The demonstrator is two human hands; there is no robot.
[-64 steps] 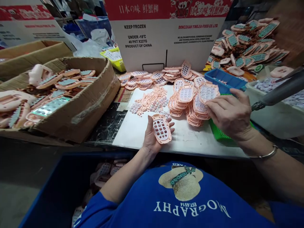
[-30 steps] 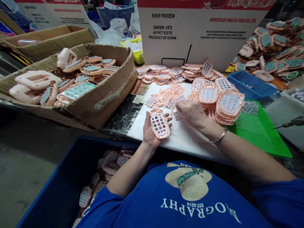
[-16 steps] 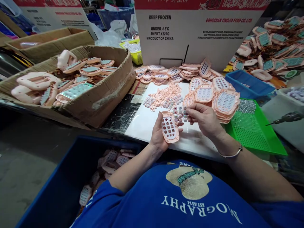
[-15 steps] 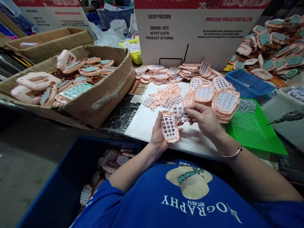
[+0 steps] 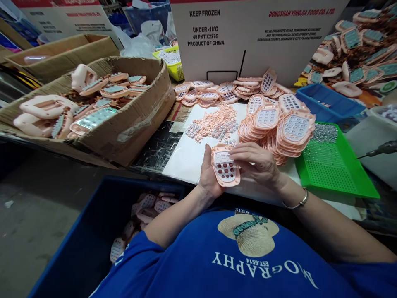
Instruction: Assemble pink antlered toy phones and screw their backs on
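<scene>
My left hand (image 5: 209,176) is closed around a pink plastic casing (image 5: 228,179), shaped like a toy phone, with rows of holes in its pale face. A whitish keypad sheet (image 5: 221,157) lies over the casing's upper holes; the lower ones show through. My right hand (image 5: 257,163) reaches over the casing's upper right edge, its fingers together and touching the sheet; its thumb is mostly hidden. Past my hands, small pink button pieces (image 5: 214,120) and grey-white keypads (image 5: 223,130) are heaped on the white board (image 5: 178,161).
Stacked pink casings (image 5: 293,128) stand right of the heap, beside a green tray (image 5: 328,169) and a blue bin (image 5: 328,103). On the left is a cardboard box (image 5: 139,120) of casings. A dark blue crate (image 5: 77,244) sits below the table edge. A screwdriver (image 5: 380,149) points in from the right.
My right hand has moved left and down, bringing the keypad sheet from beside the casing onto its upper part. My left hand still holds the casing, now slightly further right.
</scene>
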